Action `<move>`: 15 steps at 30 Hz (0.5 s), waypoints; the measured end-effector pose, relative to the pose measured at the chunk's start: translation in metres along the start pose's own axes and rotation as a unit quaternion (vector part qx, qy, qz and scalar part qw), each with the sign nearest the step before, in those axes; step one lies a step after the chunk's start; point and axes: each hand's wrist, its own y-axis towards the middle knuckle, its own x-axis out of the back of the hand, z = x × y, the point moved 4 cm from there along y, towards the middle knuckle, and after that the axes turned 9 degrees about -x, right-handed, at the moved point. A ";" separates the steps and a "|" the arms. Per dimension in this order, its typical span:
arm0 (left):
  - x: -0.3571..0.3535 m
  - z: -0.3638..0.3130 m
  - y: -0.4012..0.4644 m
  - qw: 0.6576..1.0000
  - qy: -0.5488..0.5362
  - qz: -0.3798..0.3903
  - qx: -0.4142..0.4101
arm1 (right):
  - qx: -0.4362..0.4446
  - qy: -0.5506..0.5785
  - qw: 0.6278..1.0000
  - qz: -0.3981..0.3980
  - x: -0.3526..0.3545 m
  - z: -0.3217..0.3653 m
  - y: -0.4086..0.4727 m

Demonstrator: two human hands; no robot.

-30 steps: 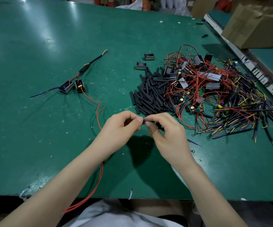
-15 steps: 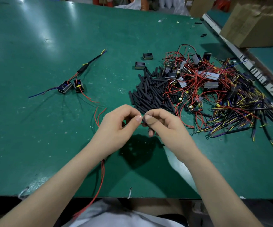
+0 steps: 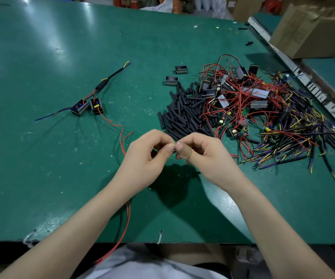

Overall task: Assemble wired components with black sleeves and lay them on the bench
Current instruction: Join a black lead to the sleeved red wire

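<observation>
My left hand [image 3: 144,158] and my right hand [image 3: 204,158] meet above the green bench [image 3: 41,178], thumbs and forefingers tip to tip. My left hand pinches the red wires [image 3: 124,141], which run under my wrist and off the front edge. A black sleeve, mostly hidden by my fingers, is pinched in my right hand. A pile of black sleeves [image 3: 184,115] lies just beyond my hands. Two finished wired components [image 3: 87,106] with a sleeved lead [image 3: 110,77] lie at the left.
A tangle of red, yellow and purple wires with small boxed parts [image 3: 263,117] fills the right side. Two loose black housings [image 3: 175,75] sit behind the sleeve pile. A cardboard box [image 3: 315,31] stands on the neighbouring bench past a metal rail [image 3: 303,77].
Both hands have risen slightly and drawn closer, fingertips now touching. The red wire loop by my left hand has shifted; the sleeve has slid further between my right fingers.
</observation>
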 end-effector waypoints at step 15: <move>0.014 0.018 0.018 0.981 0.043 0.175 0.076 | 0.266 -0.482 0.814 -0.183 -0.011 0.027 -0.007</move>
